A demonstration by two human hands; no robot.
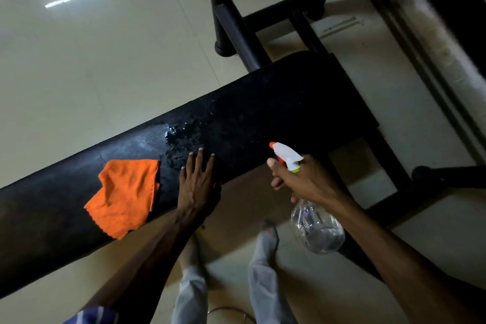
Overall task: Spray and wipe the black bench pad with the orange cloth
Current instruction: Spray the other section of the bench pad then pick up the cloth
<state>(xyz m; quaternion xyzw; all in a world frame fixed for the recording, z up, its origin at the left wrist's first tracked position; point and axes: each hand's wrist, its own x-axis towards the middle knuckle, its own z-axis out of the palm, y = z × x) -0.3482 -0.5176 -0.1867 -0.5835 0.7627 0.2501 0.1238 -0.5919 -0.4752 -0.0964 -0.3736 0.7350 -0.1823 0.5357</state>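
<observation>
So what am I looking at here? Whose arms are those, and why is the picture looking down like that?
The camera sits on a person's head and looks down, so you see their own two arms, and their legs and feet at the bottom. There is only this one picture and no machine.

The long dark thing going across is a black bench pad on a black metal frame, standing on a pale floor.

The left hand lies flat and open on the pad. Beside it, not touching it, lies a crumpled orange cloth. Just past the fingertips the pad shines with wet drops.

The right hand holds a clear spray bottle with a white and red nozzle, pointed over the pad. So spraying has happened; the cloth is not being used yet.
</observation>
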